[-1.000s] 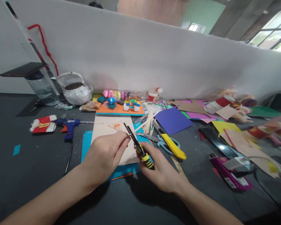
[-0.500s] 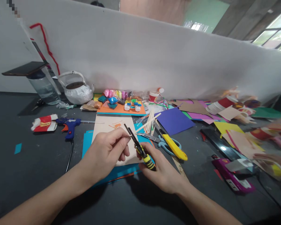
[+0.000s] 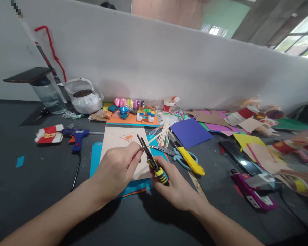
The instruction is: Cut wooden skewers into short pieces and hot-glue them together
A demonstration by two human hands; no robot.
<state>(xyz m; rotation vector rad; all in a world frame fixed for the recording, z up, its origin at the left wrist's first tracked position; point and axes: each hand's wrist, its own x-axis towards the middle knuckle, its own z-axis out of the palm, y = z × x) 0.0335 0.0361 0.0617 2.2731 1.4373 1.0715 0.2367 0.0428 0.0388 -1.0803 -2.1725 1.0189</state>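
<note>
Black-and-yellow pliers [image 3: 154,164] sit in the person's right hand [image 3: 174,181], which is closed around the handles. The jaws point forward and to the left, their tips slightly parted. The left hand [image 3: 120,165] is closed too, its thumb and forefinger pinched together on a thin, pale stick [image 3: 143,147], of which only a short end shows. That end meets the pliers partway along the jaws; whether they grip it cannot be told. The two hands are near each other but not touching, both raised above a cream sheet [image 3: 113,140] that lies over blue sheets [image 3: 94,162] on the dark table [image 3: 41,184].

Small orange scraps [image 3: 129,138] lie on the cream sheet just beyond the left hand. Beyond the right hand are blue-handled scissors [image 3: 178,159], with a yellow cutter [image 3: 191,162] lying across their handles, and a loose bundle of pale sticks [image 3: 164,135] beside a purple sheet [image 3: 191,132]. Left of the sheets, a blue glue gun [image 3: 78,140] lies on its side.
</note>
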